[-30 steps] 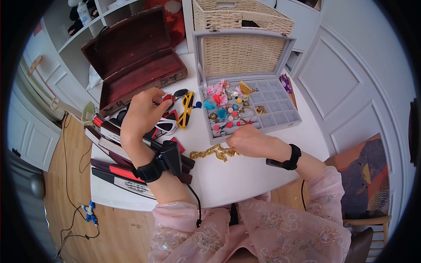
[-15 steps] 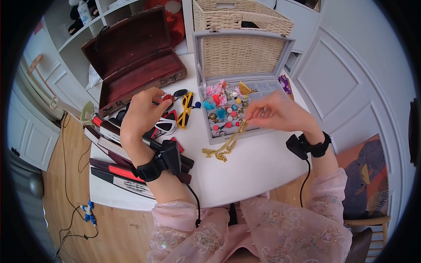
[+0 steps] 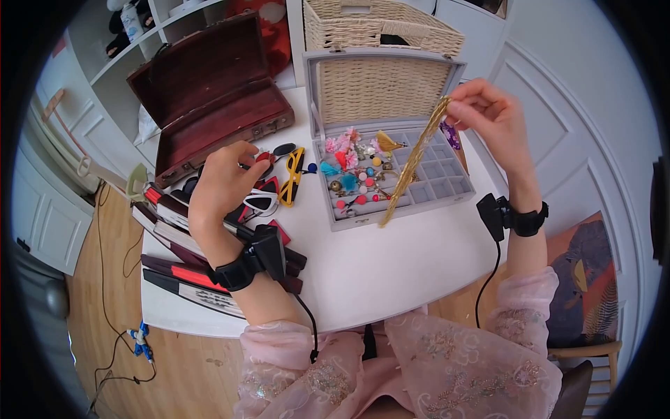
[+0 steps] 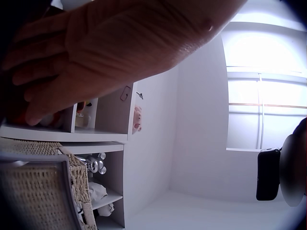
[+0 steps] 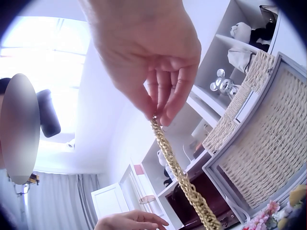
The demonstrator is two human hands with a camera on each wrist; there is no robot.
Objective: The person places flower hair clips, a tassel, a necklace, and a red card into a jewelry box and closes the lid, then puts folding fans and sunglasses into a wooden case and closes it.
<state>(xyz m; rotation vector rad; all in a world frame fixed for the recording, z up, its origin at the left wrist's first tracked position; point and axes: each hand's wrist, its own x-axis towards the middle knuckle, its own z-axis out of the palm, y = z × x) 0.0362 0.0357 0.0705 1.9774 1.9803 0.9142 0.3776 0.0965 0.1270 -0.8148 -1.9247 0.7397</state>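
My right hand (image 3: 497, 124) is raised above the right side of an open grey jewelry box (image 3: 312, 94). Between thumb and fingertips it pinches the top of a gold chain (image 3: 417, 155), which hangs slantwise across the box in the head view. In the right wrist view the chain (image 5: 182, 177) dangles in thick, bunched links. Colourful earrings (image 3: 363, 180) and pink flower pieces (image 3: 340, 142) fill the box's left part; small square compartments lie at its right. Over the sunglasses, my left hand (image 3: 225, 183) hovers with loosely bent fingers, holding nothing. Yellow-framed sunglasses (image 3: 292, 183) lie beside it.
An open brown suitcase (image 3: 227, 120) stands at the back left. Several books (image 3: 185, 244) line the table's left edge. Behind the jewelry box is a woven basket (image 3: 342, 28). White table surface (image 3: 377, 279) lies in front of the box.
My right hand has picked the gold chain up off the table and carried it upward and to the right, over the jewelry box. My left hand has stayed put.
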